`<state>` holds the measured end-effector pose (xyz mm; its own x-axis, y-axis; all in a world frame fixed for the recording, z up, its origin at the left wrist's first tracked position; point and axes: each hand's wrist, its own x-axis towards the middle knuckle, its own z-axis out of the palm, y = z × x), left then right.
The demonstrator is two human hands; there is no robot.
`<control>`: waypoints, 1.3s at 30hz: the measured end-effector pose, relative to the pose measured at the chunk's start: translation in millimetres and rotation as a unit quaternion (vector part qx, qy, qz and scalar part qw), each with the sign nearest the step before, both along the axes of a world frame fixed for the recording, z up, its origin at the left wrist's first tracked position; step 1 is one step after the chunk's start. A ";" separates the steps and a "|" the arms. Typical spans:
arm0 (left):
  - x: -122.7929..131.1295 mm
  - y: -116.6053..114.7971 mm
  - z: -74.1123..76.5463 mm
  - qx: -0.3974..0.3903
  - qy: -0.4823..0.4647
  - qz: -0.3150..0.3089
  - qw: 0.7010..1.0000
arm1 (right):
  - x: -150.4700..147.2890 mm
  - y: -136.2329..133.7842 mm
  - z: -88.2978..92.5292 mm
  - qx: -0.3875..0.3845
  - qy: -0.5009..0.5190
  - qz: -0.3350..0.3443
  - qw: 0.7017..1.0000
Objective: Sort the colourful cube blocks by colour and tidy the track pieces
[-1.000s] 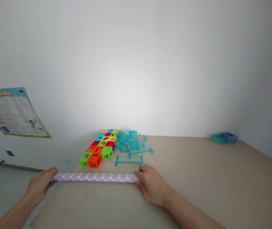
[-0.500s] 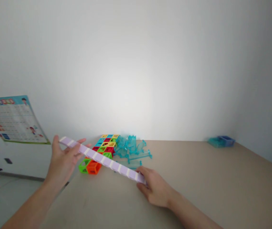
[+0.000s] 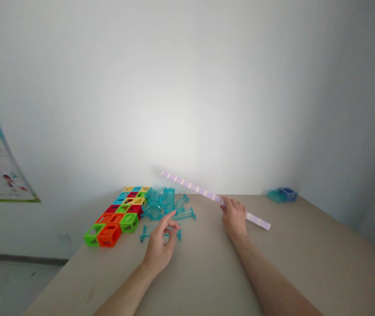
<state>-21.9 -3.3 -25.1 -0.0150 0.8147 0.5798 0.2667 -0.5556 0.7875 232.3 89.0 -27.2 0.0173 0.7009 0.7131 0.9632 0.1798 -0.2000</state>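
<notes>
My right hand [image 3: 234, 217] is closed around a long, flat lilac strip [image 3: 199, 189] with pale bands across it. The strip slants: its far left end is raised in front of the wall, and its near end sticks out to the right of the hand. My left hand [image 3: 161, 243] holds nothing, its fingers curved and apart, above the table. It partly covers a teal see-through plastic piece [image 3: 147, 231] lying beneath it. Behind that hand lies a heap of similar teal see-through pieces [image 3: 167, 201].
Colourful hollow cubes [image 3: 110, 235] stand in a block of rows at the table's left. A teal piece [image 3: 276, 195] and a blue box-shaped piece [image 3: 288, 194] sit at the back right. A poster [image 3: 1, 166] hangs on the wall [image 3: 187, 96] behind the table [image 3: 203, 276].
My right hand has carried the lilac strip rightward and now grips it partway along. My left hand has let go of the strip's other end and moved right. The view has turned slightly right.
</notes>
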 end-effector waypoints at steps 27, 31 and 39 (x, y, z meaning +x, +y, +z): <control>-146.4 60.7 46.5 -0.221 0.534 0.288 0.764 | -7.1 105.4 -12.7 -0.105 -0.065 -0.033 0.992; -150.5 80.6 51.5 -0.228 0.546 0.222 0.775 | -8.7 101.5 -10.2 -0.106 -0.063 -0.026 0.992; -162.4 63.2 48.0 -0.221 0.565 0.214 0.765 | -7.6 98.1 -8.1 -0.106 -0.063 -0.002 0.992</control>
